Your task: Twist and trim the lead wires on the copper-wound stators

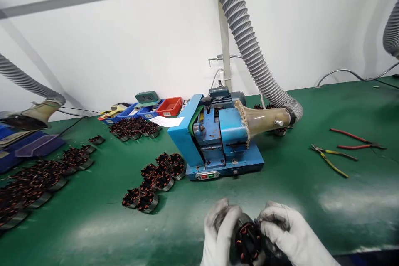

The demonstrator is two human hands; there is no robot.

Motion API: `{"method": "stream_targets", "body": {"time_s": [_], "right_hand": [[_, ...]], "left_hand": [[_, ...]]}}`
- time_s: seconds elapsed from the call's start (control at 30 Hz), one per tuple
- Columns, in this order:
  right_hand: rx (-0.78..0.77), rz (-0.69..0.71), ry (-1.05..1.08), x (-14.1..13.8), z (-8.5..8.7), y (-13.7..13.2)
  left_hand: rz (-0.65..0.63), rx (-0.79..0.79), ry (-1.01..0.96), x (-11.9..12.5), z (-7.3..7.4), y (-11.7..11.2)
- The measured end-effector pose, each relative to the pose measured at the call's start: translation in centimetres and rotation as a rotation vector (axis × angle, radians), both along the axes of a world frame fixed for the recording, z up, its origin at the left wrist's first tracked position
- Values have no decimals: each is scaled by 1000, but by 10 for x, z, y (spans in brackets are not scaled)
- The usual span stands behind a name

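A motor stator (pixel 248 242) with copper windings and a black centre is near the front edge of the table. My left hand (pixel 220 230), in a white glove with darkened fingertips, is closed around its left side. At the stator's right rim, my gloved right hand (pixel 288 232) has its fingers pinched together. What those fingers hold is hidden. Dark, blurred material shows below the right fingers, too indistinct to name. Beyond my hands stands a blue belt-driven machine (pixel 215 141) with a red and a green button.
Several stators (pixel 160 176) sit left of the machine, with more rows (pixel 34 187) farther left. Red-handled pliers (pixel 358 141) and yellow-handled pliers (pixel 333 158) lie at right. A grey hose (pixel 246 29) hangs down to the machine's funnel. A red bin (pixel 169 107) stands behind.
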State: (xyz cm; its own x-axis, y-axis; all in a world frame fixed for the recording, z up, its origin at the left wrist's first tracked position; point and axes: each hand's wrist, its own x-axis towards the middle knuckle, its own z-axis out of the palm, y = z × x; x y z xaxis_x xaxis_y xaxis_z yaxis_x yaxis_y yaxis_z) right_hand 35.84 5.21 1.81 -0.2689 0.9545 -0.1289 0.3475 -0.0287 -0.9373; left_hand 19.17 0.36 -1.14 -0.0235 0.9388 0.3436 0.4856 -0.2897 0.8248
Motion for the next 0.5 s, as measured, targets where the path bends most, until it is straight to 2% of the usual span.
{"method": "stream_targets", "body": {"time_s": [0.1,0.2,0.3,0.4,0.5], "right_hand": [[-98,-18,67,-3,11,0],[-73,-49,-6,-4,7,-3],[-38,-45,-26,-6,-3,-3],[-88,-35,47,-8,-10,0],[-168,8,109,-6,-14,3]], "left_hand": [[-46,-57,-37,4,-6,4],[-58,-113,-143,8,-9,7],[15,34,-112,7,-11,3],[85,193,-6,-1,-15,-1],[-15,139,42,-8,-21,0]]}}
